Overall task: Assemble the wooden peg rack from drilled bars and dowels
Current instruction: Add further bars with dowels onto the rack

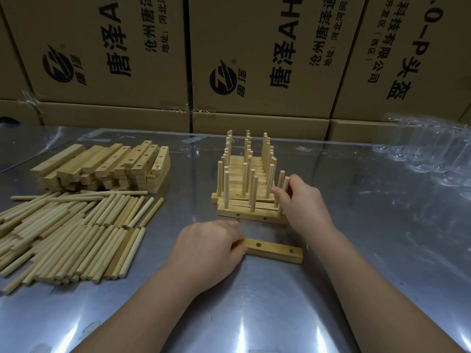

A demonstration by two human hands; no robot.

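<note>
A loose drilled bar (276, 251) with two visible holes lies flat in front of me, and my left hand (207, 247) grips its left end. Just behind it stands a row of assembled peg racks (246, 184), bars with upright dowels. My right hand (300, 202) grips an upright dowel (286, 183) at the right end of the nearest rack (251, 214). A stack of drilled bars (107, 166) sits at the back left. Loose dowels (74, 233) lie in a wide pile at the left.
The worktop (254, 314) is shiny metal under clear film. Cardboard boxes (254, 59) form a wall along the back edge. Crumpled clear plastic bags (428, 154) lie at the back right.
</note>
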